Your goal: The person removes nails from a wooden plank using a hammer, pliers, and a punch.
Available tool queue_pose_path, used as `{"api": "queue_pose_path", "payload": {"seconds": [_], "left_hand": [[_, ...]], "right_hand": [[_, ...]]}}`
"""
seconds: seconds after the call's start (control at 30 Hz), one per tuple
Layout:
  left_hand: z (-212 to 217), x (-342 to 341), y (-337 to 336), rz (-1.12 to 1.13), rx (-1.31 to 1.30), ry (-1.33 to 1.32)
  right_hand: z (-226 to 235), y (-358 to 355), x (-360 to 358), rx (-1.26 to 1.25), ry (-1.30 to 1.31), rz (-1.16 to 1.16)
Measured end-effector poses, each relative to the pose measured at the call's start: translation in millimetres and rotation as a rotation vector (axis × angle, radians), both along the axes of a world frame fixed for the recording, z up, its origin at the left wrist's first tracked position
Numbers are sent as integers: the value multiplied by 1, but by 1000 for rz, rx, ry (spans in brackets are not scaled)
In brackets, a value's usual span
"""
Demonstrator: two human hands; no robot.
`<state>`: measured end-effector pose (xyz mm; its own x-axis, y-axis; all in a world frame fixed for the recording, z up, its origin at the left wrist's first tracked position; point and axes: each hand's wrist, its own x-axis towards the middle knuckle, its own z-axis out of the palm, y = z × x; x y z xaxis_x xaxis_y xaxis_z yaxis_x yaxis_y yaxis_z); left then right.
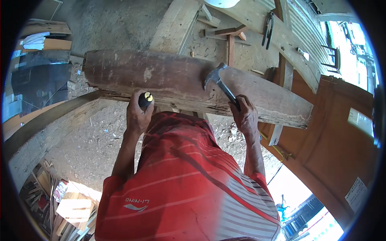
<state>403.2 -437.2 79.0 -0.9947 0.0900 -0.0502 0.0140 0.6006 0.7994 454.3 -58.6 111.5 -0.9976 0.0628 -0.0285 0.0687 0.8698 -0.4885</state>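
Observation:
A thick, weathered brown plank (pixel 161 74) with a splintered near edge lies crosswise in front of me. My right hand (pixel 246 115) is closed round the handle of a claw hammer (pixel 222 85), and the hammer's dark metal head is over the plank's right half. At the plank's near edge, left of the middle, my left hand (pixel 138 117) wraps round a short black cylindrical thing (pixel 143 102) with a yellow end facing up. The rest of that thing is hidden, so its kind cannot be made out.
A pale timber beam (pixel 171 30) runs away beyond the plank. Dark pincers (pixel 267 32) lie on a wide board (pixel 289 44) at the far right. Large brown panels (pixel 329 128) stand at the right. A curved timber (pixel 48 124) and wood offcuts (pixel 76 207) are at the left.

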Motion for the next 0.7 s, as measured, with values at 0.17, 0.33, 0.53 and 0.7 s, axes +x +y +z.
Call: {"api": "queue_pose_path", "payload": {"seconds": [0.17,0.33,0.53,0.7], "left_hand": [[-10,5,10,79,-126,38],[-9,-4,15,88,-120,12],[-8,-2,19,134,-147,-3],[-14,-5,19,117,-151,44]], "right_hand": [[-2,67,-75,-3,293,-25],[-46,143,-195,319,381,-209],[-115,199,-255,615,271,-51],[-103,240,-240,369,204,-148]]}}
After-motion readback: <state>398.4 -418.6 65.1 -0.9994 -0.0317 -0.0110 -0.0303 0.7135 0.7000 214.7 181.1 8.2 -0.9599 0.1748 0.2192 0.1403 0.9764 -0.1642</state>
